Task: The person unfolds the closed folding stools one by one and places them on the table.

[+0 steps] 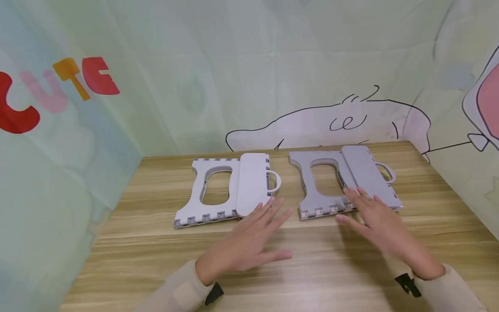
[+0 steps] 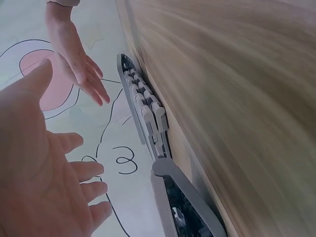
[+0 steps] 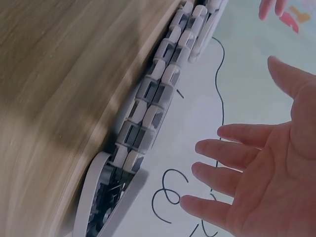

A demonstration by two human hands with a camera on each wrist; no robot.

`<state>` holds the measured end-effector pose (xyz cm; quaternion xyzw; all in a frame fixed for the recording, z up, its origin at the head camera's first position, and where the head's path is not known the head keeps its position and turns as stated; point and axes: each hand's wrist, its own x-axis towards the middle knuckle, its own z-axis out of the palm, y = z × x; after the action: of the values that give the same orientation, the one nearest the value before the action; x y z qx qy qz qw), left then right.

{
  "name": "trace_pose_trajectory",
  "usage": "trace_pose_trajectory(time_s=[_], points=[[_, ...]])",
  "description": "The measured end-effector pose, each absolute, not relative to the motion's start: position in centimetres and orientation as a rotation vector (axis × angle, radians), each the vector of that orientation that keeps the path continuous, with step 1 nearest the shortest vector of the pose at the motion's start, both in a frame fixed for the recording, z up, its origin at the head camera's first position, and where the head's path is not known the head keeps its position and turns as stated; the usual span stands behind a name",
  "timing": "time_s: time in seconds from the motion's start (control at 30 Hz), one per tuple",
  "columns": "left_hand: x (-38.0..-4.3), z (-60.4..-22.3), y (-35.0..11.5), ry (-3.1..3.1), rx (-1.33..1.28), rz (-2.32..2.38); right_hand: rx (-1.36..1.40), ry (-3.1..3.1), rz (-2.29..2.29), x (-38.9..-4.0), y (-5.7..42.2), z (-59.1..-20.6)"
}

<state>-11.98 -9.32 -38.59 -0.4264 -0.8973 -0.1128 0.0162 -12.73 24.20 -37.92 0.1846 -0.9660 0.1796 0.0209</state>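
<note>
Two folding step stools lie folded flat, side by side. The white folding step stool [image 1: 253, 182] is on the left, its loop handle pointing right. To its right lies the greyer folding step stool [image 1: 366, 173], handle also to the right. My left hand [image 1: 249, 242] is open, its fingertips overlapping the white stool's near right corner in the head view. My right hand [image 1: 380, 223] is open too, fingers spread, over the near edge of the grey stool. Both wrist views show the palms holding nothing, raised above the tabletop. Hinged edges of the stools [image 3: 148, 108] show there.
The wooden table [image 1: 156, 260] reaches back to a hanging cloth [image 1: 195, 86] printed with a cartoon outline and coloured letters. This cloth also encloses the left and right sides. Black straps [image 1: 213, 294] sit at the wrists by the light sleeves.
</note>
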Motion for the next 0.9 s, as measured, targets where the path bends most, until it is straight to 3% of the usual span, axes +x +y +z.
trace_pose_trajectory(time_s=[0.9], points=[[-14.4,-39.6,-4.0,-2.807,-1.465,-0.299,0.366,-2.956,0.854,-17.1,29.3,-37.9]])
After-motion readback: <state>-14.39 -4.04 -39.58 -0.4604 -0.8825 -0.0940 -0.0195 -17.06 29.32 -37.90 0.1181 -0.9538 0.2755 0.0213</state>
